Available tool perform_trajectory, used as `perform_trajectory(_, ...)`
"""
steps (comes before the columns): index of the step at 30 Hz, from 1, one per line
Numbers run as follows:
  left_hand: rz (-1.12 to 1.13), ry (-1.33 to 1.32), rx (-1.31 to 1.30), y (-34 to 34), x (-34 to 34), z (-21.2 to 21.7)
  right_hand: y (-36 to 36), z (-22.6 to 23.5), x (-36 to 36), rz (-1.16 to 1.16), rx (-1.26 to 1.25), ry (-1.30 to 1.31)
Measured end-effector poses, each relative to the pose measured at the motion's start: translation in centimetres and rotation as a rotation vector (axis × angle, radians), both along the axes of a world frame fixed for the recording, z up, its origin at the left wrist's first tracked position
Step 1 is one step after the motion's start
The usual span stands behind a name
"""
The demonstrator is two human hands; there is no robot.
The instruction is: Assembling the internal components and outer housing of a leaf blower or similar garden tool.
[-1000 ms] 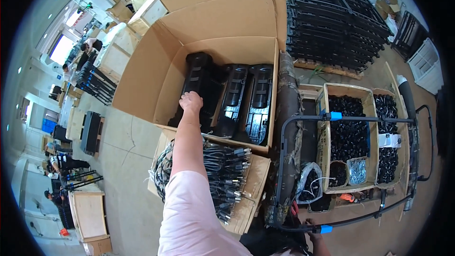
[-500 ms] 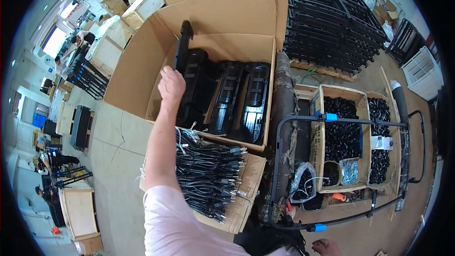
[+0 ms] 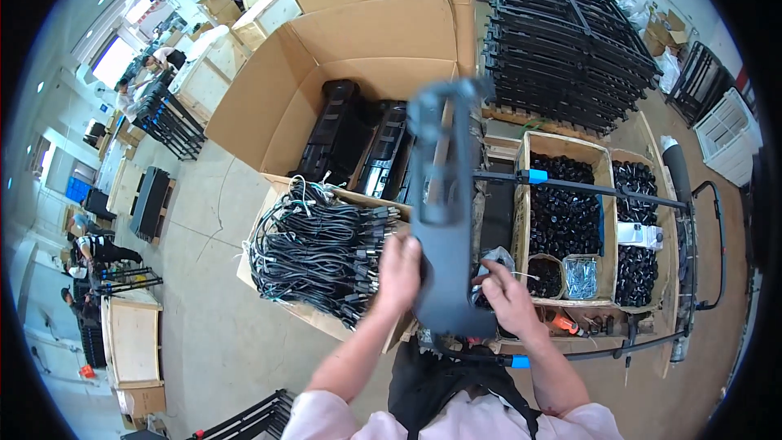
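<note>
A long black plastic housing (image 3: 444, 253), smeared by motion, stands upright in front of me, with a rectangular recess in its upper half. My left hand (image 3: 399, 273) is closed on its left edge. Close to the lower right edge, my right hand (image 3: 509, 301) has its fingers apart; whether the fingertips touch the housing I cannot tell. Behind it is an open cardboard box (image 3: 281, 106), holding more black housings (image 3: 334, 134). The raised housing hides the box's right side. A bundle of black cables (image 3: 314, 244) with metal plugs lies just left of my left hand.
At right, a wooden bin (image 3: 604, 183) holds many small black parts and a tub of silvery screws (image 3: 581, 279). A black tubular frame (image 3: 643, 195) with blue clips spans it. Stacked black frames (image 3: 562, 49) rise behind. Other people work at far left and at the back.
My left hand has brought the housing out of the box, toward me and to the right. My right hand has come up from the lower edge to beside it. The view has shifted.
</note>
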State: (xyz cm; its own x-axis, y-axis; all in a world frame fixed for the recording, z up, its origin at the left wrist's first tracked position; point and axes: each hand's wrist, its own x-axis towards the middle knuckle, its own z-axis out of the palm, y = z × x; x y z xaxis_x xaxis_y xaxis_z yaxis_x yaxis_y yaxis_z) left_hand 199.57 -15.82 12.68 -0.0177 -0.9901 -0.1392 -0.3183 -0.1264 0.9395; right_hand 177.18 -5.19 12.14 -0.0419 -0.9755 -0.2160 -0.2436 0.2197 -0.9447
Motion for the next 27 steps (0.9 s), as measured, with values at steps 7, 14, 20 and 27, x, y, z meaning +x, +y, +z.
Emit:
perform_trajectory(7, -0.035, -0.027, 0.155, 8.4, -3.6, -7.5, 5.3, -8.6, -0.7, 0.045, 0.166, -0.102)
perform_trajectory(14, -0.057, -0.278, -0.135, 13.1, -1.6, -13.0, 4.4, -12.4, -0.5, 0.003, 0.075, -0.106)
perform_trajectory(20, -0.143, -0.165, -0.059, 15.4, -1.6, -13.1, 4.9, -13.5, 0.6, 0.009, 0.021, -0.186)
perform_trajectory(27, -0.188, -0.153, -0.096, 15.4, -0.8, -13.9, 5.6, -12.7, 0.1, 0.033, 0.062, -0.017)
